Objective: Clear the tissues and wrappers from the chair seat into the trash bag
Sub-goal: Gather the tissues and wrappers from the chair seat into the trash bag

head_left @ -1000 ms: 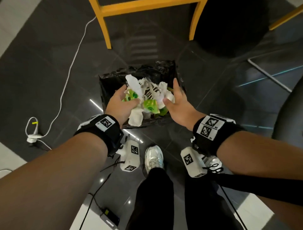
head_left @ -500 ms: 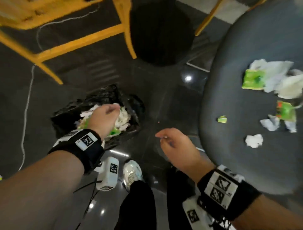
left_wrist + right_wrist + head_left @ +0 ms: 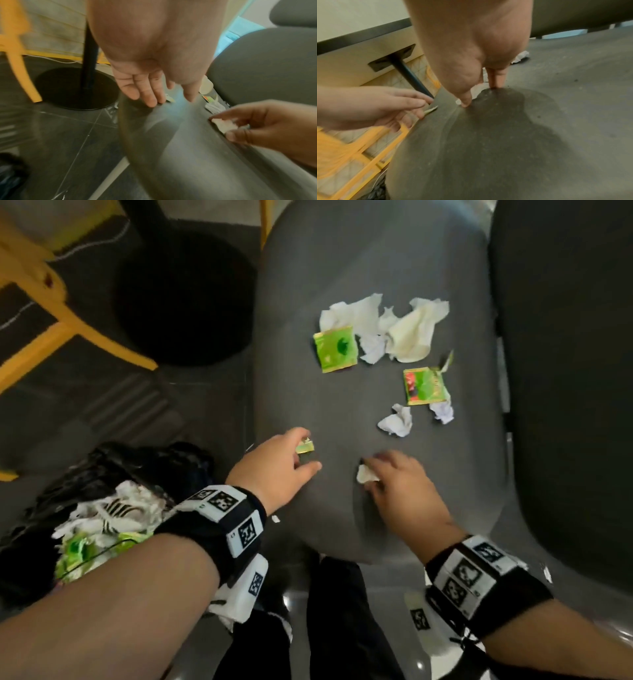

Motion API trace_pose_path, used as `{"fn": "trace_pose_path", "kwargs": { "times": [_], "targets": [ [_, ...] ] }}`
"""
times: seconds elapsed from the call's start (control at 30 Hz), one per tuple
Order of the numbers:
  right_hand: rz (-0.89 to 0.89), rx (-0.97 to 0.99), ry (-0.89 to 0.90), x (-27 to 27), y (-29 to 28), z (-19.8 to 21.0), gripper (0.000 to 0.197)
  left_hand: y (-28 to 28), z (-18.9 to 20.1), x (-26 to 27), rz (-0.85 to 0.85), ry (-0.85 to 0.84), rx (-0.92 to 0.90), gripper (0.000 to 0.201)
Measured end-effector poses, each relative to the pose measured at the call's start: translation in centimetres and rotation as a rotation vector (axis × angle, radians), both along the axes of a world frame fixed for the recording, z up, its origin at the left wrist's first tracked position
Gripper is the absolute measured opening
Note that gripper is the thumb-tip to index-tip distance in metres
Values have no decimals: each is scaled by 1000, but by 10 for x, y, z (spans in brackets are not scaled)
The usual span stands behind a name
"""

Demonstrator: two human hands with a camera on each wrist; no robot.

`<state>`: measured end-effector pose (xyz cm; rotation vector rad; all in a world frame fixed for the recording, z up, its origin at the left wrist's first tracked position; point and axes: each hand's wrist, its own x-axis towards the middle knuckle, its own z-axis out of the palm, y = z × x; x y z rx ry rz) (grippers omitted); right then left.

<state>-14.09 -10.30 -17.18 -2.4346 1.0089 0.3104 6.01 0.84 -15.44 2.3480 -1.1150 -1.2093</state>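
The left hand (image 3: 274, 463) reaches over the seat's left edge with its fingers extended and apart, the tips touching a small green wrapper scrap (image 3: 305, 446); it has not closed on it. The right hand (image 3: 394, 484) sits just beside it near the seat's front edge, thumb and fingers pinched on a small crumpled tissue (image 3: 365, 474).

Largest first: the grey chair seat (image 3: 359, 251) carries all the remaining litter. To its left, on the floor, the black trash bag (image 3: 113, 460) stands open and already holds white tissues and green wrappers. Toward the seat's back lie two large white tissues (image 3: 383, 326), spread out and touching each other, with a green wrapper (image 3: 335, 349) against their front-left side. Nearer the right edge is a second green and red wrapper (image 3: 424, 386), and in front of it two small tissue wads (image 3: 397, 421), slightly apart.

The step in hand looks like a fresh pickup round, each hand taking one of the pieces nearest the front. Next, the left hand needs to close on the flat scrap, which may need a fingernail or a slide to the edge since it lies thin against the fabric. Then both hands carry left and release over the bag's mouth. Several pieces remain, so the job seems well along but not finished.
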Motion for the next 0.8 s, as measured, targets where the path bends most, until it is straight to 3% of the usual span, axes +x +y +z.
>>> {"fn": "trace_pose_path", "kwargs": {
  "times": [0.13,0.3,0.4,0.5,0.67,0.8],
  "targets": [
    [-19,76,-33,-10,-15,11,20,-25,-7,-6,-132,-149,76,33],
    [-283,-22,-230,-12,-83,17,27,-35,-15,8,-138,-230,67,13],
    [-362,-17,-177,5,-112,15,33,-40,-13,11,-140,-252,67,18],
    [-342,21,-79,21,-132,9,35,-41,-12,6,-84,-247,55,29],
    [-232,47,28,33,-141,-6,31,-52,-10,6,42,-205,42,9],
    [-253,-37,-36,22,-139,-5,27,-97,-2,31,65,-238,-141,7]
  ]
}}
